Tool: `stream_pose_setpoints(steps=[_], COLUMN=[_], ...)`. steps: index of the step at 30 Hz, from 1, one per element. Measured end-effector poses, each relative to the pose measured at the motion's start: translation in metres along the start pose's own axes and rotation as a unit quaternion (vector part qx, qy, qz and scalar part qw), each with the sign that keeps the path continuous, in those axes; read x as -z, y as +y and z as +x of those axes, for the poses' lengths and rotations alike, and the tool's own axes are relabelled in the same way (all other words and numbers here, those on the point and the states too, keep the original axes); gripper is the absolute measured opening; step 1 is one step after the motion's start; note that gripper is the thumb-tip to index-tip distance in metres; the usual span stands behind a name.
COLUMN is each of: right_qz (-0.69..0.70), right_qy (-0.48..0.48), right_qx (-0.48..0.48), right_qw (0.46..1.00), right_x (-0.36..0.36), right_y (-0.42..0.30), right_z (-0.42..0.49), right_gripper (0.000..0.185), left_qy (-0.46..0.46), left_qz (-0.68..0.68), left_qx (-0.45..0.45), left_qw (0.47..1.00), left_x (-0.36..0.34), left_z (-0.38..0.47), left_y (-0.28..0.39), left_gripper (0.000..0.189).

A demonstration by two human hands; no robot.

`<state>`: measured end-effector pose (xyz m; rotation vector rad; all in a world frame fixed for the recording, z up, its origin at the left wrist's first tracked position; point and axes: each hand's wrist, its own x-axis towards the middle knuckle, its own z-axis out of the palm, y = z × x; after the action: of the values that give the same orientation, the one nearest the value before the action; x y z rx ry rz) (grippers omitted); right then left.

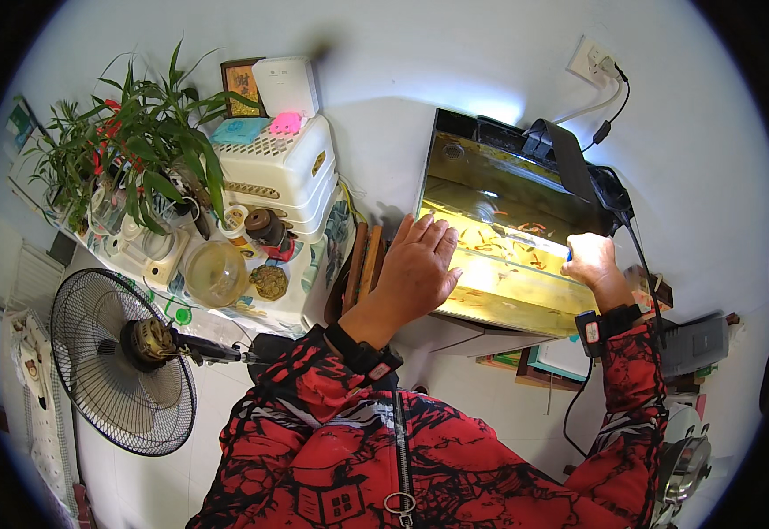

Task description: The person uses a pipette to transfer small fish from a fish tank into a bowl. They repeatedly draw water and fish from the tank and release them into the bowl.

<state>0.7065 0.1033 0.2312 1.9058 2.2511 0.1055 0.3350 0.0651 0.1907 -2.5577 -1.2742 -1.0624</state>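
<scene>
A lit glass fish tank [517, 316] stands before me, with several small orange fish [480, 241] in its yellowish water. My left hand [421, 264] lies palm down at the tank's front left edge, fingers stretched out and thumb to the right. I see nothing held in it, though its underside is hidden. At the tank's right side my right hand [591, 261] is closed around a small blue object [569, 254]. Only a bit of that object shows beside the fingers, so its kind is unclear. A black filter or lamp housing [560, 155] spans the tank's back right.
Left of the tank, a cloth-covered table holds leafy plants [159, 145], white stacked drawers [279, 165], a glass bowl [216, 272] and jars. A standing fan [123, 360] is at lower left. Black cables [642, 258] run down the tank's right side from a wall socket [593, 61].
</scene>
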Motion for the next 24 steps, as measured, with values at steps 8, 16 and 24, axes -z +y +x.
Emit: stream_pose_setpoints(steps=[8, 16, 24], right_qz=[-0.046, 0.015, 0.027], right_qy=[0.047, 0.037, 0.051], right_qx=[0.000, -0.051, -0.070], right_qw=[0.998, 0.998, 0.996], right_x=[0.026, 0.037, 0.062], right_y=[-0.024, -0.010, -0.002], right_z=[0.000, -0.010, -0.040], right_gripper=[0.024, 0.037, 0.040], left_qy=[-0.003, -0.005, -0.009], left_qz=[-0.001, -0.009, -0.012], left_qx=[0.002, 0.005, 0.005], left_qw=[1.000, 1.000, 1.000], left_x=[0.000, 0.001, 0.002], left_z=[0.000, -0.001, -0.001], left_y=[0.000, -0.001, -0.001], left_gripper=[0.057, 0.057, 0.057])
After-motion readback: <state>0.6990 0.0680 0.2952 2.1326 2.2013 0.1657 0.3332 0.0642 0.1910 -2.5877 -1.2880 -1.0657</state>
